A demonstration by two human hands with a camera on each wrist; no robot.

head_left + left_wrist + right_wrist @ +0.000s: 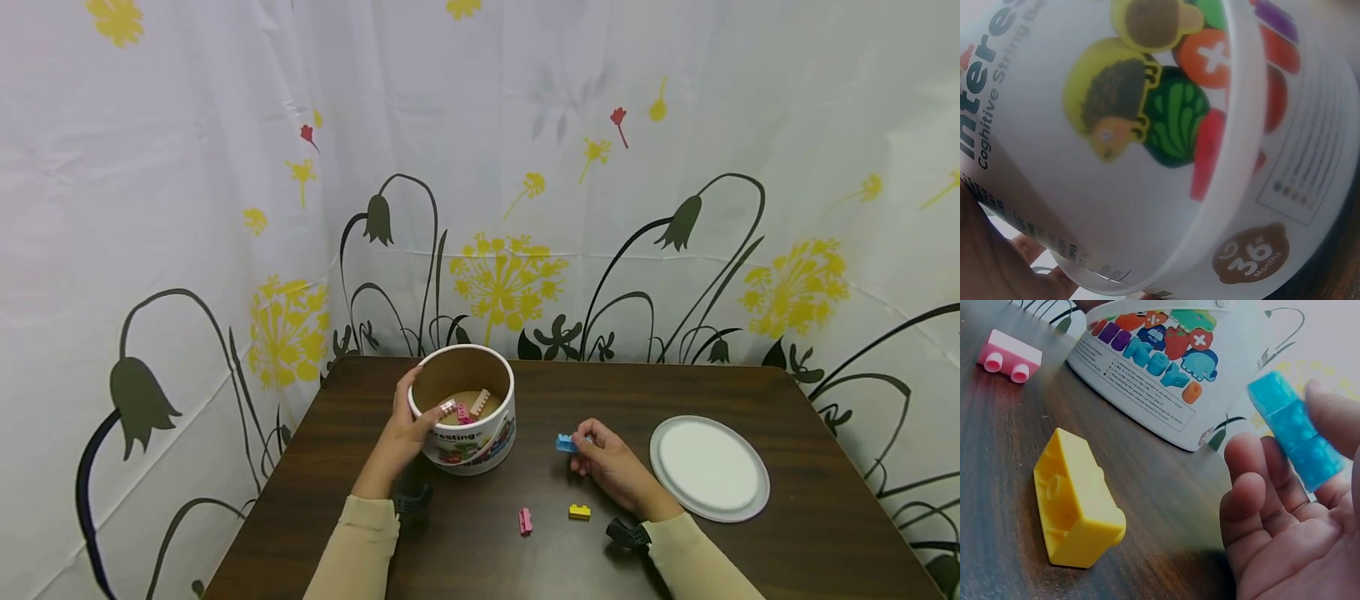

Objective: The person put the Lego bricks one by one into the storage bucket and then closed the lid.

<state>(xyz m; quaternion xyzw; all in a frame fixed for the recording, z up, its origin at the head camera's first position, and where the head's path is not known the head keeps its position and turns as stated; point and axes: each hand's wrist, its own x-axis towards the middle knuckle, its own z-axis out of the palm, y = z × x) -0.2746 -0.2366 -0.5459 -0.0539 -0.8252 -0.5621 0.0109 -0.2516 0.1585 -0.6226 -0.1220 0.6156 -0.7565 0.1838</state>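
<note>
My left hand [406, 429] grips the white printed bucket [471, 454] by the left side of its rim. In the left wrist view the bucket's printed wall [1166, 187] fills most of the picture. Several pink and pale blocks [463, 413] show inside it; one appears close to my left thumb, and I cannot tell if they touch. To the right of the bucket, my right hand [611, 467] pinches a blue toy building block [1297, 434] between thumb and fingers, raised above the table. Nearby lie a yellow block [1079, 503] on its side and a pink block [1011, 355].
A round white plate or lid [712, 468] lies on the dark wooden table [555, 567], right of my right hand. Behind the table's far edge hangs a white curtain [495, 125] with flower prints.
</note>
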